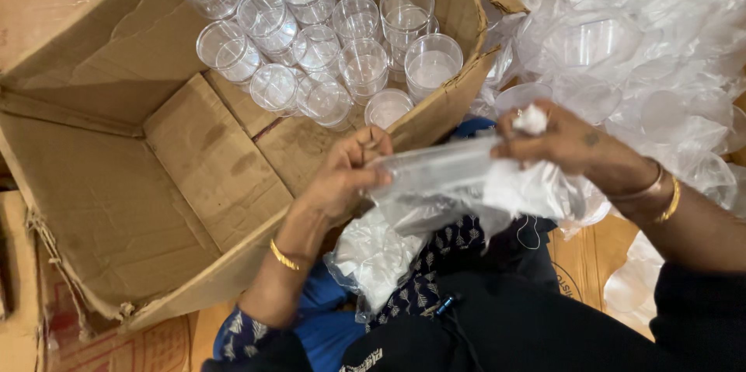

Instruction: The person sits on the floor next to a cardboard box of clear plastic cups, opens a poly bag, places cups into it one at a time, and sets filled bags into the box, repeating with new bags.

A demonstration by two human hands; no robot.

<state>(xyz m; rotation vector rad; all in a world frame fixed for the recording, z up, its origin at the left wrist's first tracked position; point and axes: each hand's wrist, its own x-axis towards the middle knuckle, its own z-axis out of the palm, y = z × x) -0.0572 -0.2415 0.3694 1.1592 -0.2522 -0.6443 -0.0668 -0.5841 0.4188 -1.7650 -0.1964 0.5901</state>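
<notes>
My left hand (342,178) grips one end of a clear plastic tube-shaped container (435,168) held sideways over my lap. My right hand (563,143) holds its other end, with a thin clear plastic bag (517,189) bunched around it and a small white wad (532,118) at my fingertips. Both wrists wear gold bangles. Just beyond my hands, a large open cardboard box (116,193) holds several clear plastic containers (311,30) standing upright in its far corner.
A big heap of crumpled clear plastic bags and loose clear containers (637,53) lies at the right. More crumpled plastic (373,255) rests on my lap over blue patterned cloth. Flattened cardboard (590,255) lies underneath.
</notes>
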